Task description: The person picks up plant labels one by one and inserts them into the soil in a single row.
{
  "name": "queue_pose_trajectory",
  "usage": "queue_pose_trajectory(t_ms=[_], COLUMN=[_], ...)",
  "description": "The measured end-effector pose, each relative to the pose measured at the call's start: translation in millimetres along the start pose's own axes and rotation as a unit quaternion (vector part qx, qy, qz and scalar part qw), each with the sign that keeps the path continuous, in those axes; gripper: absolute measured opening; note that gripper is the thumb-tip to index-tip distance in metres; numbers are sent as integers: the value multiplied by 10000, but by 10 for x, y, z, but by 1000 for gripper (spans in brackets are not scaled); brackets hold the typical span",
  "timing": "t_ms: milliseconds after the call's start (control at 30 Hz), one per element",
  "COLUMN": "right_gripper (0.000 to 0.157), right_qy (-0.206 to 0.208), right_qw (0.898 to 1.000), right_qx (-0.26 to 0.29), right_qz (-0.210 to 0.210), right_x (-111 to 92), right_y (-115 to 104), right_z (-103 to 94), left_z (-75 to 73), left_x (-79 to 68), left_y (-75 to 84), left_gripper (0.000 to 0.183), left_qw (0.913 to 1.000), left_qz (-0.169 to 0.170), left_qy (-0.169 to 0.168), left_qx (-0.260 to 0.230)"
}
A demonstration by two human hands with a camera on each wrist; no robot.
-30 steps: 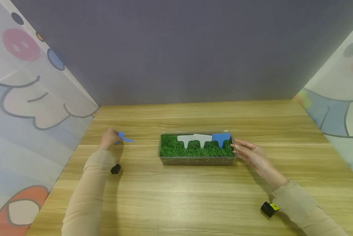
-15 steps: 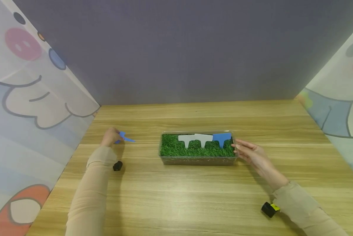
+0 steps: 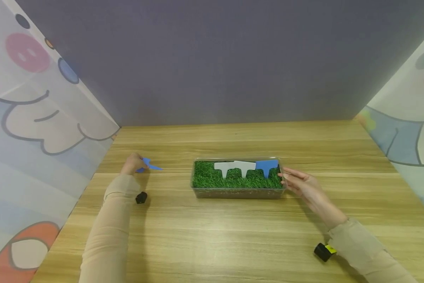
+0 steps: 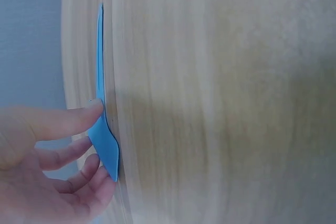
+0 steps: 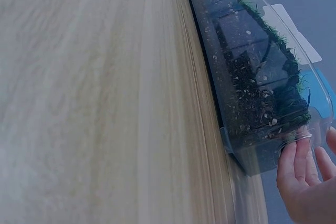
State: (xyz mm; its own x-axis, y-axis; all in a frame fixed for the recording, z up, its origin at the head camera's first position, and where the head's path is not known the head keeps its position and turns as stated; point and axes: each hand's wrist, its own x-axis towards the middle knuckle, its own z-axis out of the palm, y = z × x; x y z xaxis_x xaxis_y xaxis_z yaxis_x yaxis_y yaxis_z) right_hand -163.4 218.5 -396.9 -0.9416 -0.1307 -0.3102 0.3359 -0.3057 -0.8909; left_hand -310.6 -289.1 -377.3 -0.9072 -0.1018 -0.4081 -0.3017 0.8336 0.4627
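My left hand (image 3: 132, 163) pinches a blue T-shaped plant label (image 4: 107, 142) at the table's left, thumb on its near side. The label's narrow stem (image 4: 100, 51) points away from the fingers, toward the box. A clear plastic box (image 3: 238, 192) of soil topped with green grass (image 3: 206, 175) stands mid-table. Two white plant labels (image 3: 223, 166) and a blue one (image 3: 266, 164) stand upright in a row in that grass. At the box's right end, my right hand (image 3: 307, 190) rests its fairly straight fingertips (image 5: 302, 145) against the wall.
A black object (image 3: 141, 197) lies near the left forearm. Another black piece (image 3: 323, 252), with a yellow part, is near the right sleeve. A grey wall (image 3: 233, 63) rises behind the wooden table (image 3: 212, 236); printed cartoon panels (image 3: 38, 118) flank it.
The view shifts very slightly. My left hand keeps hold of the blue plant label at nearly the same spot, and my right hand stays at the box's end.
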Motion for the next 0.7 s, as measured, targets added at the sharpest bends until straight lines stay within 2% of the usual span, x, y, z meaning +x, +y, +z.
queue_pose_trajectory(t_ms=[133,367,700], right_gripper=[28,25,24], right_qy=[19,-3,8], right_qw=[9999,9998,10000], right_qx=[-124,-160,75], right_qz=[-26,-66,-37], right_x=[0,6,15], right_y=[1,11,11], right_z=[4,-1,-6], left_z=[-6,-1,-4], left_x=[4,11,9], left_y=[-3,3,0], left_gripper=[53,51,48], left_qw=[10000,9998,9993], left_qz=[-61,-76,-68], left_qy=[-52,18,72], left_qx=[-45,178,364])
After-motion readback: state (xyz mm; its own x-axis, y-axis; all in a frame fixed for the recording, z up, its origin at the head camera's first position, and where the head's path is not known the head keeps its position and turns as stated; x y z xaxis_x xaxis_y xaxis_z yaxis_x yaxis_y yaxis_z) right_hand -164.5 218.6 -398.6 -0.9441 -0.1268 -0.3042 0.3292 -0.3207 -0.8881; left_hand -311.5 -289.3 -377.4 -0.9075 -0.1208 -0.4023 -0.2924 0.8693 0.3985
